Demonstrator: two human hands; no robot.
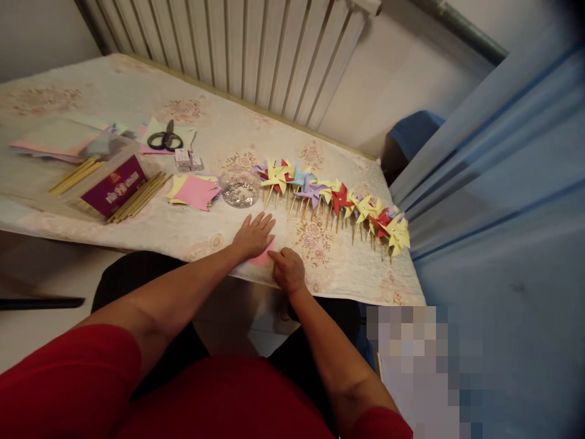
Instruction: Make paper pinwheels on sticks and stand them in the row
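Note:
A piece of pink paper (261,258) lies at the front edge of the table, partly hidden under my left hand. My left hand (254,236) rests flat on it with the fingers spread. At the paper's right edge is my right hand (289,268), its fingers curled and the fingertips closed on that edge. Just beyond my left hand stands a round clear dish (240,189) with small shiny pieces in it. Left of the dish lies a pile of pink and yellow cut papers (196,191).
Several finished paper pinwheels (340,199) on sticks lie in a row at right. Farther left are scissors (165,139) on paper, small white boxes (183,160), a purple-labelled box (116,186), wooden sticks (139,198) and paper sheets (59,139). A blue curtain (493,207) hangs at right.

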